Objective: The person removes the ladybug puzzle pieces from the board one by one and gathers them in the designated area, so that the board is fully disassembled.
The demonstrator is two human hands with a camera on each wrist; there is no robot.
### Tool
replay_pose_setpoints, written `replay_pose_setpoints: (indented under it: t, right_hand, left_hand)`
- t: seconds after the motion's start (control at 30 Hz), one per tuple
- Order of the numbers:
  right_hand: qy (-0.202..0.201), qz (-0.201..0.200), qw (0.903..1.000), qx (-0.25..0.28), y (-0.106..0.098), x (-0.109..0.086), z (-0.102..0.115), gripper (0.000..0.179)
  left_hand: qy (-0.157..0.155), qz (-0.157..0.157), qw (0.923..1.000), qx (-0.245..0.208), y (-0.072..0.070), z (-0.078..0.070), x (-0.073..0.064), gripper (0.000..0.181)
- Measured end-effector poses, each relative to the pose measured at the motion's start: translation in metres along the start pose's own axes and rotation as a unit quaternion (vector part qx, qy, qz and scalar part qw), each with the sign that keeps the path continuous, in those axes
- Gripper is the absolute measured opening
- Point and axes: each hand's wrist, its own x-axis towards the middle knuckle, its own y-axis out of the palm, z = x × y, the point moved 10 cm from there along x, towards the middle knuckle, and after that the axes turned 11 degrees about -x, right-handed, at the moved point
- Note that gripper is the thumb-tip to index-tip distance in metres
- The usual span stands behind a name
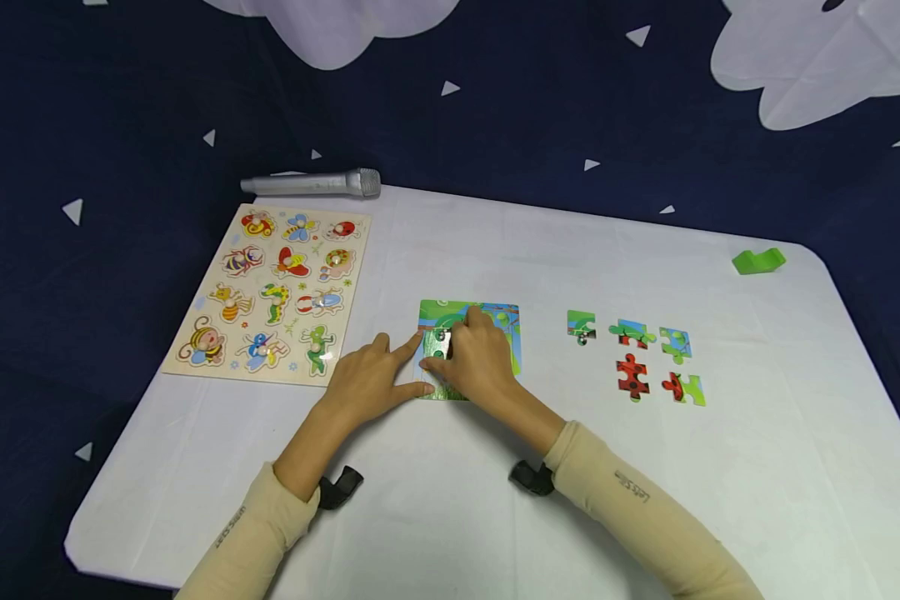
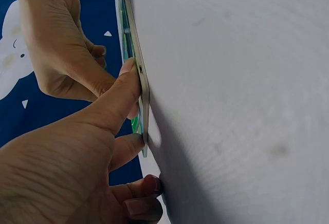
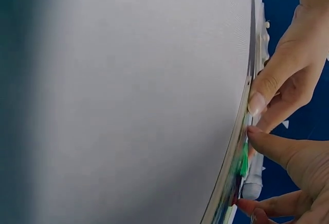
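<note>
A small jigsaw board [image 1: 516, 337] with a green and blue picture lies on the white table. My left hand [image 1: 366, 379] is at its left side, thumb and index finger extended and touching the edge. My right hand [image 1: 483, 357] leans over the board from the right and holds a green jigsaw piece [image 1: 438, 345] between thumb and fingers, down against the board. Its fingers hide part of the picture. In the right wrist view, the right thumb and fingertips [image 3: 253, 130] are spread along the board's top.
Several loose jigsaw pieces [image 1: 633, 377] lie right of the board. A wooden insect peg puzzle [image 1: 270, 292] is at the left, with a grey microphone [image 1: 322, 183] behind it. A green block [image 1: 757, 261] sits at the back right. Dark cloth [image 1: 495, 133] hangs behind the table.
</note>
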Motion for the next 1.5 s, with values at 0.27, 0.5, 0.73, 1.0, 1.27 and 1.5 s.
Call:
replay_pose_setpoints:
  t: [0.27, 0.5, 0.73, 1.0, 1.27, 1.5]
  right_hand:
    - [0.042, 0.016, 0.9985, 0.031, 0.005, -0.002, -0.008, 0.045]
    - [0.056, 0.029, 0.9963, 0.059, 0.007, -0.002, -0.011, 0.041]
    - [0.064, 0.057, 0.9932, 0.078, 0.010, 0.000, -0.016, 0.042]
    - [0.051, 0.057, 0.9935, 0.085, -0.005, -0.002, -0.025, 0.041]
    - [0.073, 0.049, 0.9936, 0.071, -0.019, -0.021, -0.059, 0.039]
    - [0.119, 0.067, 0.9884, 0.066, -0.021, -0.047, -0.104, 0.040]
  left_hand:
    - [0.010, -0.003, 0.9999, 0.000, -0.001, -0.005, 0.000, 0.083]
    - [0.012, 0.000, 0.9999, -0.003, -0.001, -0.007, 0.001, 0.084]
    - [0.012, 0.001, 0.9999, -0.007, 0.000, -0.007, 0.001, 0.084]
    - [0.005, 0.007, 0.9999, -0.014, 0.001, -0.005, 0.001, 0.083]
    - [-0.007, 0.014, 0.9997, -0.019, 0.001, -0.002, -0.001, 0.083]
    - [-0.010, 0.010, 0.9996, -0.024, 0.000, -0.001, -0.003, 0.083]
